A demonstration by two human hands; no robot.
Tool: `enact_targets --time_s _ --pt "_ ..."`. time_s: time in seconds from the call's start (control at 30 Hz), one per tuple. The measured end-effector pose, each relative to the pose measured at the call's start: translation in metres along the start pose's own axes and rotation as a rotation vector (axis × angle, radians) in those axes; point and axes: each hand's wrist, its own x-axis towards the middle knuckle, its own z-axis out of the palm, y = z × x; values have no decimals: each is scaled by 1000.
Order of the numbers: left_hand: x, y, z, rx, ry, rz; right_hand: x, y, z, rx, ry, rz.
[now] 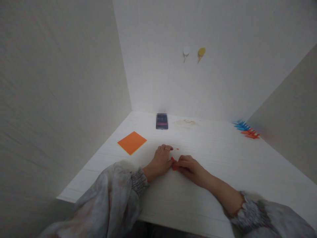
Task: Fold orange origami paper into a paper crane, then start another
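Note:
A small folded piece of red-orange paper (174, 167) lies between my two hands, low over the white table. My right hand (192, 168) pinches its right side between thumb and fingers. On the other side, the thumb of my left hand (162, 161) presses on the paper's left edge, its other fingers curving forward over the table; a ring shows on one of them. Much of the paper is hidden by my fingertips. Just beyond my hands is a tiny red-orange scrap (177, 149), touched by neither hand.
An orange sheet stack (132, 142) lies to the left. A dark, blurred rectangular device (161, 121) is near the back wall. Blue folded paper pieces (241, 125) and red-orange ones (250, 133) line the right edge. White (186, 51) and yellow (201, 52) hooks are on the wall.

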Motion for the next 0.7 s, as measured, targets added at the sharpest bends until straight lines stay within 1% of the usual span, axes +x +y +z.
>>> enact_targets --time_s 0.1,0.23,0.4,0.53,0.7 --pt "-1 -1 -1 -27 8 -10 -1 3 -5 -37 -62 -90" --pt "-1 0 -1 -42 8 -12 0 6 -9 -29 -119 -155" --pt "-1 2 -3 -21 -12 -16 2 9 -11 -14 -178 -190" --pt "-1 5 -3 -9 -26 -26 3 10 -10 14 -184 -217" --pt "-2 6 -3 11 -23 -30 3 0 -16 -64 -205 -252"
